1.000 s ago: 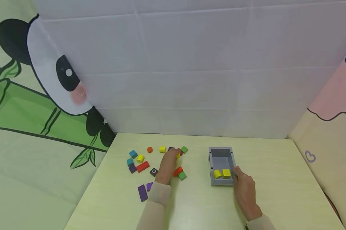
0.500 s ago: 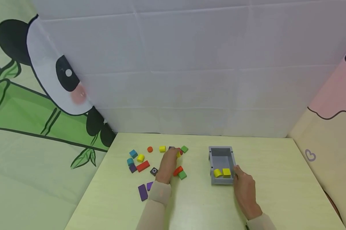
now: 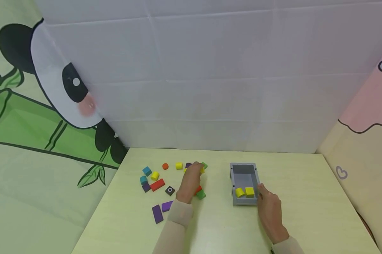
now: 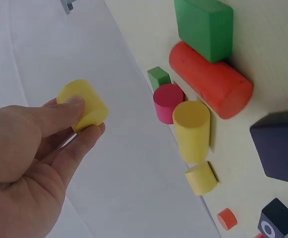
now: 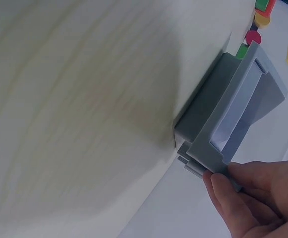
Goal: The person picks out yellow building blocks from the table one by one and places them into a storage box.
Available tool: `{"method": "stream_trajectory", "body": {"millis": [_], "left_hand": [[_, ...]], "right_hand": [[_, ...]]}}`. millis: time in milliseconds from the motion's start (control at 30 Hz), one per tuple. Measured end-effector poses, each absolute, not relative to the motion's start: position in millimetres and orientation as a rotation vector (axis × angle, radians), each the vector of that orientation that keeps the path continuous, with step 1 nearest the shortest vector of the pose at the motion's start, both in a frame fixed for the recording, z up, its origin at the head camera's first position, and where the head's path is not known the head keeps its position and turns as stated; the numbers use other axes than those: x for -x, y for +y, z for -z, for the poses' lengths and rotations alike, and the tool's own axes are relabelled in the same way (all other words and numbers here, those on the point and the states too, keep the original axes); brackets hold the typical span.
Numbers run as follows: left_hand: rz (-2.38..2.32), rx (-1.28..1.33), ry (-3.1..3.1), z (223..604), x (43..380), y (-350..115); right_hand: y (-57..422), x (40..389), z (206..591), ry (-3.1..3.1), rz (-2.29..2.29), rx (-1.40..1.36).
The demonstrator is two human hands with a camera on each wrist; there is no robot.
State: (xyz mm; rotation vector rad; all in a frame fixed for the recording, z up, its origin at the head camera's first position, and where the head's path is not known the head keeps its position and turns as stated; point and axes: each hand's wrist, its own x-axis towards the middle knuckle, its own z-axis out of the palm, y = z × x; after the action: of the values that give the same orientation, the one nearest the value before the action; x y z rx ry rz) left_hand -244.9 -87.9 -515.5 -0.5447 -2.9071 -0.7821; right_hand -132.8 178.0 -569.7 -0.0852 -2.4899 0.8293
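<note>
My left hand (image 3: 190, 182) pinches a short yellow rounded block (image 4: 86, 106) between thumb and fingers, raised over the blocks at the left of the table. In the left wrist view a standing yellow cylinder (image 4: 192, 134), a crimson cylinder (image 4: 167, 104) and a lying red cylinder (image 4: 208, 78) are close by. My right hand (image 3: 271, 210) grips the right side wall of a small grey box (image 3: 245, 201), thumb on the rim. Inside the box, at its near end, lie a yellow cylinder (image 3: 240, 192) and a yellow cube-like block (image 3: 249, 192).
Left of my left hand several blocks are scattered: a red bar (image 3: 157, 185), a blue cube (image 3: 147, 171), a black block with a white ring (image 3: 170, 191) and a purple bar (image 3: 157, 214). A white cloth wall (image 3: 191, 134) borders the table's far edge.
My left hand has lifted slightly and shifted right with the yellow block, uncovering another yellow block behind it. The right hand stays at the grey box.
</note>
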Motion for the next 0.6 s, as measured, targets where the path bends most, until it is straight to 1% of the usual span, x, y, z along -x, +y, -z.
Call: {"method": "stream_trajectory", "body": {"millis": [600], "left_hand": [[0.685, 0.684, -2.905, 515, 242, -56]], "right_hand": [[178, 135, 572, -2.504, -0.829, 0.114]]}}
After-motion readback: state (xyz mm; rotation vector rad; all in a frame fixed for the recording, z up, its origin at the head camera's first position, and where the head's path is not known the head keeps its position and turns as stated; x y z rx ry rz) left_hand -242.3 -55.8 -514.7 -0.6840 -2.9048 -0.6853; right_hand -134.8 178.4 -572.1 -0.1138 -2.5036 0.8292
